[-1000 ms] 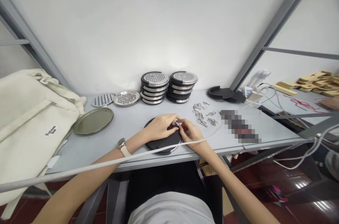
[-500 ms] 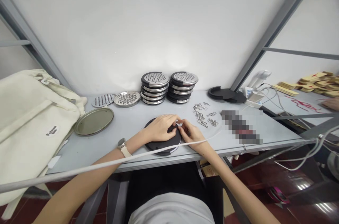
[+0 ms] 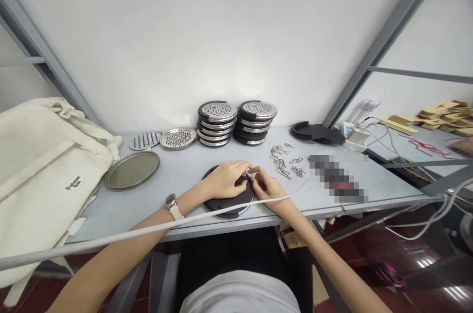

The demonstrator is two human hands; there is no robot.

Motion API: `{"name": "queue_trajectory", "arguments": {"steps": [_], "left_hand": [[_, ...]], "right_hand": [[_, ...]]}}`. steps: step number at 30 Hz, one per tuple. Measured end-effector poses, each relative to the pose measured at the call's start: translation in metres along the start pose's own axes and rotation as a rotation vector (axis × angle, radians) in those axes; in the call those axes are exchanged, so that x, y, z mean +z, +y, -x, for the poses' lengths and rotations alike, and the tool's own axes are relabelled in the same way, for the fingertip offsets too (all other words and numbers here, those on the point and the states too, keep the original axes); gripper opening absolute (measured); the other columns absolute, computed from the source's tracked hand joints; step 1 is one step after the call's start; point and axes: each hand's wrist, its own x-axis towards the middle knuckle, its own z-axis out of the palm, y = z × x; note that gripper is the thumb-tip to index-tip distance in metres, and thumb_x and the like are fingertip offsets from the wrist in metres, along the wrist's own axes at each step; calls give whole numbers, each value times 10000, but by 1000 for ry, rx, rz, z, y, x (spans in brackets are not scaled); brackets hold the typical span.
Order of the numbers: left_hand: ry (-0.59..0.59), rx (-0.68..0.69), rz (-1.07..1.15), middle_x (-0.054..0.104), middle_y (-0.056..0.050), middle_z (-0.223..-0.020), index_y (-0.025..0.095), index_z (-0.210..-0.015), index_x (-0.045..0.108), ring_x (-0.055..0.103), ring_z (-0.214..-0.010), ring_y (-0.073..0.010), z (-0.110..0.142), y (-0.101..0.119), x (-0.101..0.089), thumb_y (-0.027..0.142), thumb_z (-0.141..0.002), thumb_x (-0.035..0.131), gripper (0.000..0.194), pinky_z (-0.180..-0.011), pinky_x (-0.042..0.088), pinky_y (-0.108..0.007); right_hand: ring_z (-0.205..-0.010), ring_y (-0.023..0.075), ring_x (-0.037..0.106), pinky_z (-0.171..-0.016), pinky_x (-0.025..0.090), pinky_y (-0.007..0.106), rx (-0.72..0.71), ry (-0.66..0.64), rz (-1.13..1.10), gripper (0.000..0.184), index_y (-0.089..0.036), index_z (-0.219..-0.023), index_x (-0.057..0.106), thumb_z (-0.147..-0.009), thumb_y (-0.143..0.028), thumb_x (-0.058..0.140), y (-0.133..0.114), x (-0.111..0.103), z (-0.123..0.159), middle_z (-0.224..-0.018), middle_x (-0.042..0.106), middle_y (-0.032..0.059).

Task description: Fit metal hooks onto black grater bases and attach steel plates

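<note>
A round black disc (image 3: 226, 203) with a strip of bright metal at its right rim lies flat near the table's front edge. Across its top rests my left hand (image 3: 226, 180), fingers curled toward the upper right rim with the thumb bent below them. My right hand (image 3: 269, 188) meets it there, thumb and forefinger pinched together. Something small and shiny glints between the fingertips, too small and covered to name. Right of the hands lies a loose group of small metal clasps (image 3: 283, 172). Two stacks of round graters with black holders, the left stack (image 3: 217, 123) and right stack (image 3: 256, 122), stand behind.
Grater plates (image 3: 178, 138) and a dull metal lid (image 3: 132, 170) lie left, beside a cream bag (image 3: 48, 170). Black holders (image 3: 314, 131) sit back right near a white charger (image 3: 356, 135). A white cable (image 3: 148, 228) crosses before my forearms. Grey posts frame the table.
Both hands stay at the disc's upper right rim; the fingertips have shifted only slightly. The view has moved a touch. Nothing else has visibly moved.
</note>
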Motion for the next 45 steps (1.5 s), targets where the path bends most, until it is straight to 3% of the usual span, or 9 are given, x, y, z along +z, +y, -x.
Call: {"name": "queue_trajectory", "arguments": {"steps": [20, 30, 39, 45], "left_hand": [[6, -16, 5, 588, -33, -896, 180, -1045, 479, 578, -833, -188, 0, 2, -1, 142, -820, 510, 230, -778, 437, -304], [3, -21, -6, 587, -43, -899, 175, -1032, 488, 576, -848, -203, 0, 2, 0, 160, -823, 510, 211, -797, 436, -324], [11, -29, -16, 584, -42, -895, 177, -1028, 492, 572, -839, -201, 0, 1, 1, 165, -819, 497, 209, -796, 432, -328], [11, -26, -19, 584, -39, -884, 174, -1036, 496, 569, -830, -199, 0, 1, 0, 169, -824, 506, 213, -792, 429, -327]], "right_hand": [[-541, 156, 544, -559, 393, 247, 14, -31, 60, 150, -189, -1041, 426, -923, -255, 362, -11, -2, 3, -652, 514, -21], [-600, 167, 591, -595, 421, 256, 1, -31, 69, 205, -191, -1106, 458, -937, -270, 373, -6, 0, 4, -715, 573, 11], [-511, 104, 394, -509, 332, 223, 18, -39, -79, 262, -171, -1065, 538, -919, -359, 428, 7, -4, -2, -587, 374, -66], [-507, 92, 353, -505, 300, 217, 31, -60, -140, 254, -170, -1063, 509, -887, -350, 475, 15, -1, -4, -586, 342, -83]]}}
